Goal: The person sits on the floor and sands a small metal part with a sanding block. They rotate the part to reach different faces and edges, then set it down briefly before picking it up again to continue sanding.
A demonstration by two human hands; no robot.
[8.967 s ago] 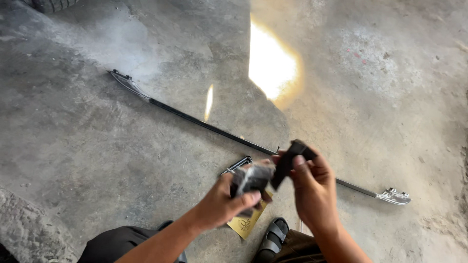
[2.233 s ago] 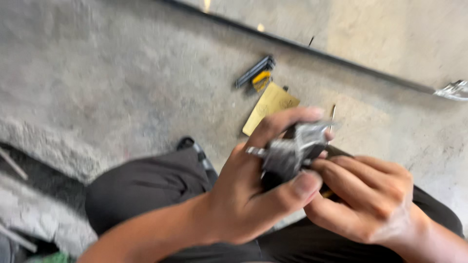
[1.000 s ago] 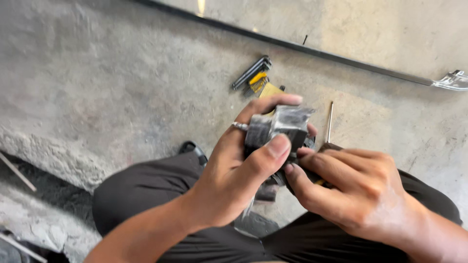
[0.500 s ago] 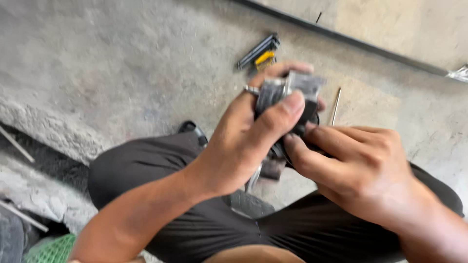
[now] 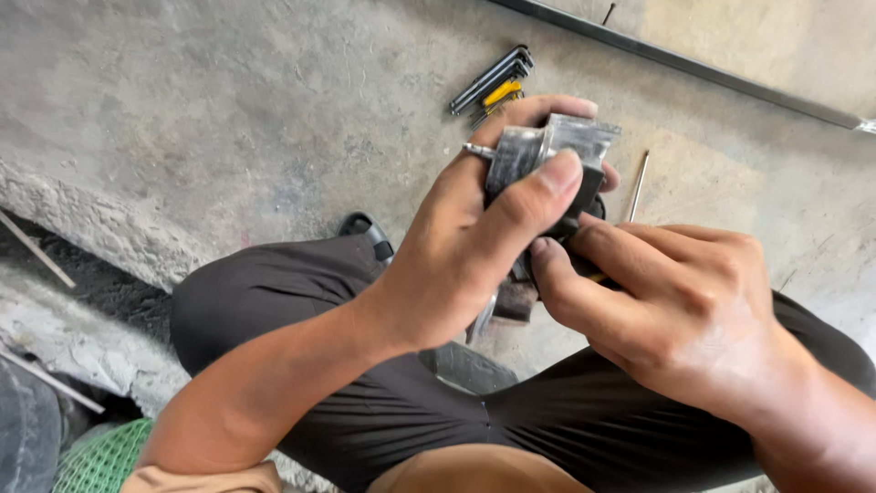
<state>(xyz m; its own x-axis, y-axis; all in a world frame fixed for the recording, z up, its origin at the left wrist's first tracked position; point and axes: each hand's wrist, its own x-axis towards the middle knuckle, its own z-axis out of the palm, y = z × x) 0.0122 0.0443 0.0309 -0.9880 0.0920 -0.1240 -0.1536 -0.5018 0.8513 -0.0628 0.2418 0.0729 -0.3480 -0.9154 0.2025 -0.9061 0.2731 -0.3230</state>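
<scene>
The grey metal part (image 5: 554, 153) is sitting high between both hands, above the person's lap, and it is now a little higher and further right in view than half a second ago. The left hand (image 5: 474, 242) is wrapping it, thumb pressing across its near face and the other fingers (image 5: 538, 110) curling over its far side, clamped tight on it. The right hand (image 5: 680, 297) is closing in from the right, its fingers together and pinching at the dark lower end of the part; what exactly they are gripping there I cannot tell.

Just beyond the left fingers, a set of hex keys (image 5: 493, 84) with a yellow piece is lying on the concrete floor (image 5: 228, 110), sitting closer to the fingers than before. Right of the fingers a thin metal rod (image 5: 637, 185) is lying on the floor. Further out, a long dark bar (image 5: 693, 66) is crossing the top. Below the fingers, a black sandal (image 5: 368, 236) is peeking from behind the dark trousers (image 5: 274, 301).
</scene>
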